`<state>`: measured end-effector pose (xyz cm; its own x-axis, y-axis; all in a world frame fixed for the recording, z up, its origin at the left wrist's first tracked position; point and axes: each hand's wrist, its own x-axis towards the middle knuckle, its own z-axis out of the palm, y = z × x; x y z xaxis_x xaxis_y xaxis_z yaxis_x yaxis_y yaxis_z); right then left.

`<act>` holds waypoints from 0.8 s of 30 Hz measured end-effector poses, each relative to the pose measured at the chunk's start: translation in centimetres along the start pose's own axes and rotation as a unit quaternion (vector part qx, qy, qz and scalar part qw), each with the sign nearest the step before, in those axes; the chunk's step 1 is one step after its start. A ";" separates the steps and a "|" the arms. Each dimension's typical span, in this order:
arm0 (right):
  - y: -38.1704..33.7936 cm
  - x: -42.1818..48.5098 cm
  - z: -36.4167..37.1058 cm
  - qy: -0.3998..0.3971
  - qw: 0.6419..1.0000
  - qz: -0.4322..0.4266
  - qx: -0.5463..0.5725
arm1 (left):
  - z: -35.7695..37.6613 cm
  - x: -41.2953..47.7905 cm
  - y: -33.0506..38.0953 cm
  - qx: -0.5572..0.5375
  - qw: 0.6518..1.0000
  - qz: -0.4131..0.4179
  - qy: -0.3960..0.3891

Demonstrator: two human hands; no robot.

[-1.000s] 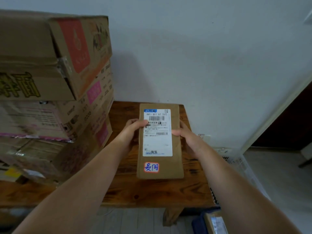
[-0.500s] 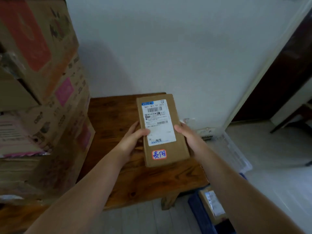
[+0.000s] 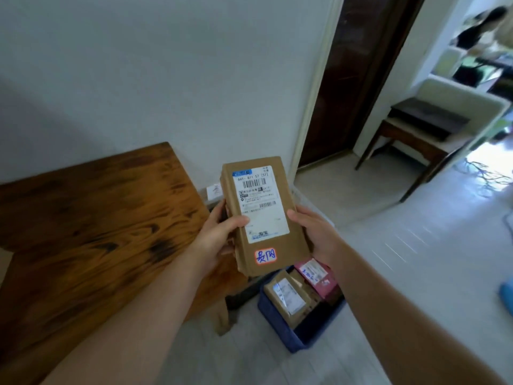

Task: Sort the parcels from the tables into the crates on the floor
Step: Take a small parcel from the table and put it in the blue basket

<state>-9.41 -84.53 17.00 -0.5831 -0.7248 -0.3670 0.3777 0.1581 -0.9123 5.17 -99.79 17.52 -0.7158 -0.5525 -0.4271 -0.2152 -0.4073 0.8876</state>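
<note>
We hold a flat, oblong brown cardboard parcel (image 3: 266, 215) in both hands, off the table and in the air, its printed face turned up toward us. It carries a large white shipping label (image 3: 262, 204) with barcodes and, near its lower end, a small red-edged sticker (image 3: 265, 255) with blue handwriting. The parcel is slightly tilted, its far end leaning to the left.

Our left hand (image 3: 219, 234) grips the parcel's left long edge, the thumb laid across the front at the label's margin and the fingers curled behind. Our right hand (image 3: 313, 232) holds the opposite long edge, thumb on the rim; its fingers go behind the cardboard, out of sight.

The parcel hangs just past the right edge of the dark-grained brown wooden table (image 3: 97, 232), which fills the left of the view and stands against a white wall (image 3: 166, 79). Below the parcel's near end, on the pale floor (image 3: 416, 259), sits a dark blue rectangular crate (image 3: 280, 329). In it lie a brown parcel with a white label (image 3: 288, 295) and, beside it, a pink parcel with a white label (image 3: 316, 276).

Behind our left hand a small white tag with red writing (image 3: 213, 189) shows; what it is fixed to we cannot tell. Further right are a dark wooden door (image 3: 355, 79) and a wooden stool with a pale cushion (image 3: 416, 132).
</note>
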 end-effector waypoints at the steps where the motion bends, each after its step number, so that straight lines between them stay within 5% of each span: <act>1: -0.1 0.1 -2.2 0.007 1.000 -0.001 -0.007 | 2.2 0.6 -0.5 -0.003 1.000 -0.005 -0.003; 10: 0.3 2.6 -19.7 0.069 0.988 0.056 -0.124 | 19.1 7.2 -8.8 -0.003 0.997 -0.076 0.011; 24: 10.7 15.3 -29.7 0.088 0.951 0.209 -0.212 | 25.0 21.0 -20.6 0.090 0.971 -0.199 0.096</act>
<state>-35.62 -73.97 -3.81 -0.5707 -0.4215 -0.7047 0.3011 0.6910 -0.6571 -22.00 -84.79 -5.40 -0.4180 -0.5104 -0.7515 -0.5749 -0.4919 0.6539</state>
